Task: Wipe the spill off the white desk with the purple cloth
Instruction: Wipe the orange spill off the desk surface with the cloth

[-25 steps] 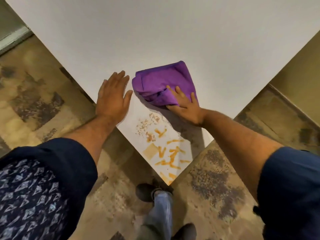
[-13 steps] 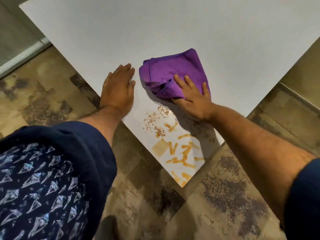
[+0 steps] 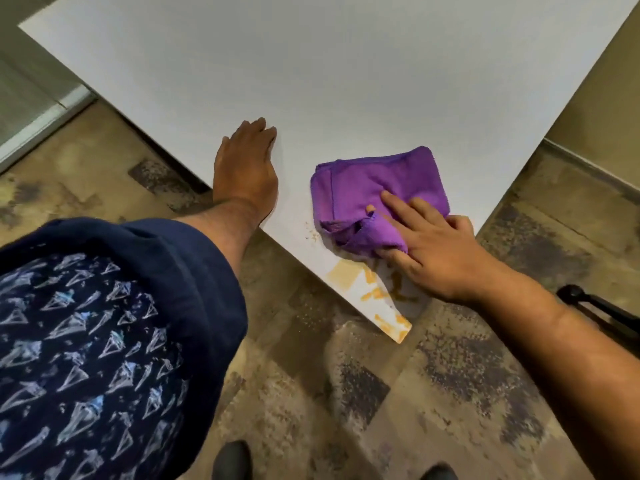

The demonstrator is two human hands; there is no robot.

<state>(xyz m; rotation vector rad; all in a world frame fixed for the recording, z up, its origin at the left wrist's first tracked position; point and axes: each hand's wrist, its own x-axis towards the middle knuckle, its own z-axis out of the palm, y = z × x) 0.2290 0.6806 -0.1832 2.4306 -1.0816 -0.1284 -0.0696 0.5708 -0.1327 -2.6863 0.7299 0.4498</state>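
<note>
The folded purple cloth [image 3: 377,188] lies on the white desk [image 3: 311,71] near its front corner. My right hand [image 3: 433,251] presses on the cloth's near edge, with fingers spread over it and part of the fabric bunched between them. Orange streaks and a tan patch of spill [image 3: 374,292] mark the corner just below the cloth. A few brown crumbs [image 3: 311,234] lie at the cloth's left edge. My left hand [image 3: 246,168] rests flat on the desk, palm down, left of the cloth and apart from it.
The desk's pointed corner [image 3: 401,336] juts toward me over a mottled brown floor [image 3: 346,393]. A black chair part [image 3: 602,306] shows at the right edge. My shoes [image 3: 232,459] stand below the corner.
My right hand has dragged the cloth toward the corner, and it now covers the crumbs and upper streaks that lay bare before. My left hand has stayed flat on the desk.
</note>
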